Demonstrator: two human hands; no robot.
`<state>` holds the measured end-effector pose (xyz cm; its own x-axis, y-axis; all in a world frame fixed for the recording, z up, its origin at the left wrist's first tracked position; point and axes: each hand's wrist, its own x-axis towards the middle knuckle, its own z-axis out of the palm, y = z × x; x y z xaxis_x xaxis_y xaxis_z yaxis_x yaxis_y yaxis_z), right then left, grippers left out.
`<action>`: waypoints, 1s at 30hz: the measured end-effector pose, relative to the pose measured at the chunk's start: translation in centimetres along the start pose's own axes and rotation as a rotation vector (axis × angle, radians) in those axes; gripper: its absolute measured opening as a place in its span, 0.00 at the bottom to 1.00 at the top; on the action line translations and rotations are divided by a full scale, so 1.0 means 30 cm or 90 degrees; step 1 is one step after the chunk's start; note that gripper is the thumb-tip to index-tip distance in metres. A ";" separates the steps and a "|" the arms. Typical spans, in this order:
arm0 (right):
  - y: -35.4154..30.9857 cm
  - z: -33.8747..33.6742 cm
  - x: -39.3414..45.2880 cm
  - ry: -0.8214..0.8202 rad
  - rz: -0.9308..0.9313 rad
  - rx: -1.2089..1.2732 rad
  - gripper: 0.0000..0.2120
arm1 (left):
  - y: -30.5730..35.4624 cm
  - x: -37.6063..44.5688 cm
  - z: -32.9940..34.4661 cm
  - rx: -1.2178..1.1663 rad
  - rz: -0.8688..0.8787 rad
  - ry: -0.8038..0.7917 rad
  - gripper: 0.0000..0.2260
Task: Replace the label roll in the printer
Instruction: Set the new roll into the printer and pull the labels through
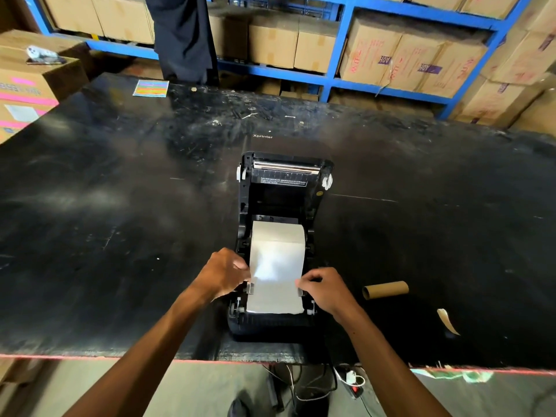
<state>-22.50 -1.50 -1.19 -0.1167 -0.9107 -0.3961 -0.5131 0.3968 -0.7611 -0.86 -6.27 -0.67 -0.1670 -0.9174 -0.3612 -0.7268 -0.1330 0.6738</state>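
Observation:
A black label printer (272, 323) stands near the table's front edge with its lid (285, 182) swung up and back. A white label roll (278, 233) sits inside, and its paper strip (275, 287) runs forward over the front of the printer. My left hand (224, 273) pinches the strip's left edge by the left paper guide. On the right edge, by the right guide, my right hand (326, 288) pinches the strip. An empty brown cardboard core (386, 289) lies on the table to the right.
The black table (120, 206) carries a torn paper scrap (448, 320) at right and a coloured sticker sheet (151, 88) at far left. A person in dark clothes (183, 37) stands behind. Blue shelves with cardboard boxes (391, 55) fill the back. Cables and a power strip (353, 386) lie below.

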 end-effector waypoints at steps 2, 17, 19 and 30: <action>0.010 0.014 -0.003 0.054 -0.026 -0.046 0.05 | 0.001 -0.001 0.004 0.006 -0.009 -0.002 0.06; 0.091 0.061 -0.127 0.063 -0.390 -0.336 0.07 | -0.008 -0.105 0.041 0.113 0.182 0.194 0.09; 0.097 0.059 -0.126 0.074 -0.414 -0.356 0.08 | -0.020 -0.153 0.049 0.141 0.327 0.135 0.11; 0.101 0.041 -0.157 -0.003 -0.475 -0.394 0.13 | -0.067 -0.260 0.089 0.362 0.518 0.061 0.15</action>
<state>-22.46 4.14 -2.27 0.4236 -0.9026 0.0765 -0.8107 -0.4155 -0.4126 0.12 2.17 -0.92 -0.7194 -0.6795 0.1442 -0.6303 0.7258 0.2756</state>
